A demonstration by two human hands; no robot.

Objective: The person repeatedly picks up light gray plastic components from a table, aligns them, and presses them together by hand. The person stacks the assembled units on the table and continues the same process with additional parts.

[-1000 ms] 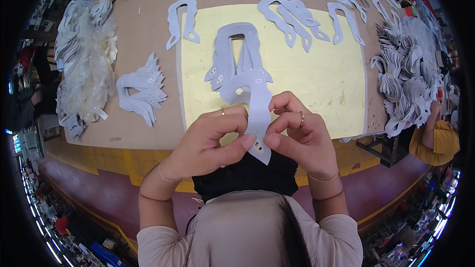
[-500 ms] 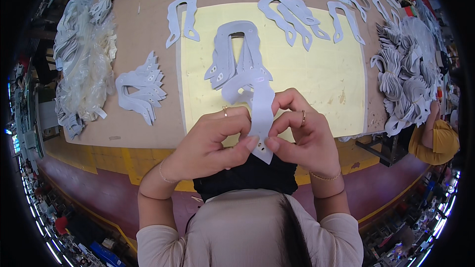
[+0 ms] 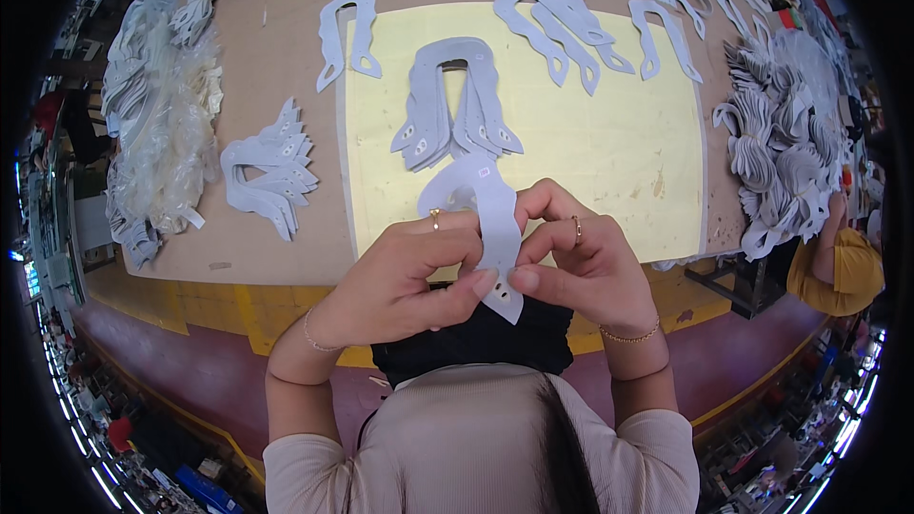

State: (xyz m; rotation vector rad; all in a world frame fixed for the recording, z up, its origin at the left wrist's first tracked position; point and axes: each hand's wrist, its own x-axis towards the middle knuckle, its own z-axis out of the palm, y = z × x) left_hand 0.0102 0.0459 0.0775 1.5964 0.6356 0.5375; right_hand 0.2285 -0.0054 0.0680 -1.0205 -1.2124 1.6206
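Note:
Between my hands hangs a pale grey U-shaped cut piece (image 3: 498, 214) with wavy edges, one leg pointing down toward me. Small dark holes show near that leg's pointed tip. My left hand (image 3: 409, 271) pinches the leg's left edge between thumb and bent fingers. On the opposite edge, my right hand (image 3: 586, 262) grips with its thumb and forefinger. The piece's other leg curls behind and is partly hidden by my left hand. Just beyond lies a fanned stack of matching grey pieces (image 3: 453, 62), its lower part overlapped by the held one.
A yellow sheet (image 3: 619, 171) covers the middle of the brown table (image 3: 276, 67). Another fanned stack (image 3: 257, 186) lies left. Loose pieces (image 3: 562, 29) lie farther back. Clear plastic wrapping (image 3: 171, 162) and bundles (image 3: 790, 133) crowd the sides. A person in yellow (image 3: 838, 271) is at right.
The held piece has come slightly nearer to me and away from the stack, uncovering more of the stack's lower ends. Both hands keep their pinch on its edges.

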